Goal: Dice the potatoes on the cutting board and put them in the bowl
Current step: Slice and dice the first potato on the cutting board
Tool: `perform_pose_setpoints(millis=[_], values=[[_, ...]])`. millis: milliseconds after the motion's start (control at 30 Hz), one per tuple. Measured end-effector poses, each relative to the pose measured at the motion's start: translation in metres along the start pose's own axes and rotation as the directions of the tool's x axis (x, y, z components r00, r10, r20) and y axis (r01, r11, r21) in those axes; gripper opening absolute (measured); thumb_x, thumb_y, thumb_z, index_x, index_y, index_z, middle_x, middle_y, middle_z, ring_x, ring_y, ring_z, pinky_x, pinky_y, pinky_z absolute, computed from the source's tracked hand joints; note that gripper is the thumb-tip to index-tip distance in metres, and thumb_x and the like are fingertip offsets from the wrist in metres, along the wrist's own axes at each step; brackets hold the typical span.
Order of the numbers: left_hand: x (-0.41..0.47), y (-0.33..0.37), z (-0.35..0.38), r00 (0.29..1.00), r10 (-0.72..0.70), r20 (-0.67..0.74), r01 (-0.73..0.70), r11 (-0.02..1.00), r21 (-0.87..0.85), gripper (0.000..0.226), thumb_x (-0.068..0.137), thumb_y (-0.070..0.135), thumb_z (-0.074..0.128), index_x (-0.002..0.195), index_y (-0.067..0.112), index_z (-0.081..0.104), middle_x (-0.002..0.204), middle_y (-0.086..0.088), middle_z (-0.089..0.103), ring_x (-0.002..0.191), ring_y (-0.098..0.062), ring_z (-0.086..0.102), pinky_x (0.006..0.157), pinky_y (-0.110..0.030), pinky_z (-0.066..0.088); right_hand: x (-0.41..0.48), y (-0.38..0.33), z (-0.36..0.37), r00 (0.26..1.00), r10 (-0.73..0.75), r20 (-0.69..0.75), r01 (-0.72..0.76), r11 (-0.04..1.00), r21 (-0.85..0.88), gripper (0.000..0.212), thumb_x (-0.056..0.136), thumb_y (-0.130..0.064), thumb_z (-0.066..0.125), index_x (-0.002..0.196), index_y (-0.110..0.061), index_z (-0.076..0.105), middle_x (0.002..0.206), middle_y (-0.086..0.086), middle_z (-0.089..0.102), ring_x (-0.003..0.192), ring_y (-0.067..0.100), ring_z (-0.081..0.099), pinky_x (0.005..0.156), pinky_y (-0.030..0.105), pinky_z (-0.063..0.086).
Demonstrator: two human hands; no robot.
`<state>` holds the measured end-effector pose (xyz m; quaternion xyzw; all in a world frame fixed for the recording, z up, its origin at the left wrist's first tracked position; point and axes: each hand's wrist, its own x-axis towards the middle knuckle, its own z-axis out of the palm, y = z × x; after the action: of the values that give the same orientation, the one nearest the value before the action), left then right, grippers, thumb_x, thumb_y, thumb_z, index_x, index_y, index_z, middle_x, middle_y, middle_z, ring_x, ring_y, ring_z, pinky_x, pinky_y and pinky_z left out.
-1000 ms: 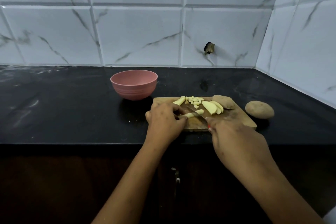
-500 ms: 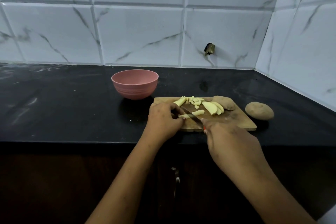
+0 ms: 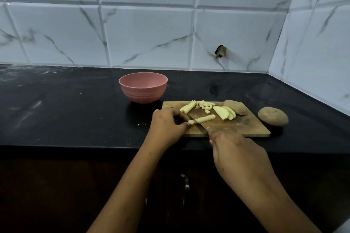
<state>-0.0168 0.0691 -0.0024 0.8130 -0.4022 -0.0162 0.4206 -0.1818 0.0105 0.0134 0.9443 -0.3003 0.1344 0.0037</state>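
I am looking down at a black table (image 3: 66, 109) set against a white marble-tiled wall (image 3: 151, 34); a wooden cutting board (image 3: 246, 128) is lying at the table's front edge, right of centre. My left hand (image 3: 168, 126) is resting on the board's left end, fingers curled, pinching the left end of a pale potato strip (image 3: 203, 119) that is lying flat on the wood. My right hand (image 3: 236, 155) is wrapping around the handle of a knife (image 3: 198, 126), the handle mostly hidden inside the fist; the blade is angling across the strip just beside my left fingertips. Along the board's far edge, a bundle of strips (image 3: 187, 108) is lying at the left; small diced pieces (image 3: 206, 107) are sitting beside it, then curved potato slices (image 3: 224, 112), then an unpeeled potato half (image 3: 236, 107) at the far right corner. A whole potato (image 3: 273, 116) is sitting on the table just beyond the board's right end. A pink bowl (image 3: 143, 91) is standing on the table near the board's far left corner; I cannot tell what it is holding.
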Motion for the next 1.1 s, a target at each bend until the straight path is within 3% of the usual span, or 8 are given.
perform_pose_setpoints(millis=[167,267,400,500,600,700,900,1100], values=[[-0.002,0.003,0.0,1.0,-0.02,-0.006,0.02,1.0,-0.011,0.011,0.082,0.026,0.072,0.078,0.033,0.065,0.084,0.016,0.054,0.102,-0.013,0.049,0.062,-0.011,0.03,0.006,-0.003,-0.003,1.0,0.0,0.03,0.0,1.0,-0.017,0.048,0.101,-0.023,0.045,0.145,-0.033,0.03,0.114,-0.002,0.058,0.096,0.014,0.059,0.063,0.024,0.042],[-0.002,0.002,0.002,0.999,-0.026,-0.022,0.026,1.0,-0.007,0.008,0.082,0.028,0.073,0.079,0.03,0.066,0.085,0.012,0.056,0.102,-0.013,0.05,0.064,-0.014,0.031,0.001,0.0,-0.012,0.999,-0.013,-0.041,0.014,0.999,0.03,0.037,0.102,-0.028,0.039,0.138,-0.036,0.04,0.105,-0.006,0.06,0.089,0.011,0.058,0.067,0.025,0.047],[-0.001,0.001,0.003,1.0,-0.014,-0.02,0.014,1.0,0.01,0.007,0.081,0.031,0.073,0.081,0.028,0.066,0.088,0.009,0.058,0.101,-0.013,0.05,0.064,-0.014,0.032,-0.002,0.014,-0.02,0.977,0.044,-0.209,-0.013,0.989,0.146,0.039,0.102,-0.033,0.034,0.14,-0.041,0.041,0.093,-0.009,0.055,0.071,0.003,0.049,0.055,0.02,0.043],[0.001,-0.001,0.002,1.0,0.012,-0.009,-0.012,1.0,-0.004,0.019,0.08,0.032,0.074,0.097,0.024,0.071,0.09,0.009,0.063,0.096,-0.008,0.054,0.074,-0.015,0.042,0.004,0.031,-0.019,0.969,0.109,-0.222,-0.055,0.97,0.237,0.037,0.101,-0.033,0.038,0.136,-0.038,0.049,0.081,-0.01,0.049,0.063,0.0,0.042,0.048,0.019,0.032],[0.004,0.0,-0.002,0.998,0.044,0.04,-0.044,0.999,0.011,0.028,0.08,0.032,0.075,0.107,0.025,0.071,0.087,0.01,0.063,0.082,-0.001,0.054,0.066,-0.004,0.039,0.005,0.037,-0.01,0.981,0.109,-0.159,-0.056,0.951,0.303,0.036,0.1,-0.033,0.042,0.134,-0.037,0.051,0.088,-0.016,0.052,0.069,0.001,0.047,0.053,0.021,0.036],[0.009,0.004,-0.004,0.996,0.044,0.072,-0.049,0.996,0.072,0.019,0.082,0.03,0.074,0.101,0.025,0.073,0.089,0.01,0.06,0.085,-0.002,0.053,0.071,-0.01,0.037,0.01,0.04,0.0,0.997,0.071,-0.042,-0.049,0.919,0.392,0.033,0.099,-0.034,0.045,0.131,-0.038,0.055,0.106,-0.012,0.06,0.08,0.003,0.052,0.064,0.021,0.043],[0.018,0.013,0.006,0.995,0.043,0.088,-0.05,0.995,0.086,0.012,0.082,0.024,0.074,0.094,0.026,0.073,0.096,0.008,0.066,0.089,-0.003,0.058,0.084,-0.022,0.049,0.016,0.057,-0.007,0.972,0.049,0.23,-0.192,0.731,0.655,0.023,0.1,-0.033,0.046,0.116,-0.033,0.063,0.052,-0.006,0.056,0.043,-0.002,0.046,0.051,0.018,0.035],[0.03,0.015,0.012,0.998,0.05,0.025,-0.052,0.997,0.065,0.026,0.077,0.014,0.076,0.079,0.032,0.058,0.078,0.014,0.065,0.093,-0.009,0.062,0.09,-0.034,0.052,0.014,0.085,-0.019,0.933,0.062,0.355,-0.324,0.572,0.753,0.023,0.099,-0.031,0.049,0.117,-0.034,0.064,0.048,-0.004,0.05,0.039,0.001,0.036,0.041,0.014,0.029]])
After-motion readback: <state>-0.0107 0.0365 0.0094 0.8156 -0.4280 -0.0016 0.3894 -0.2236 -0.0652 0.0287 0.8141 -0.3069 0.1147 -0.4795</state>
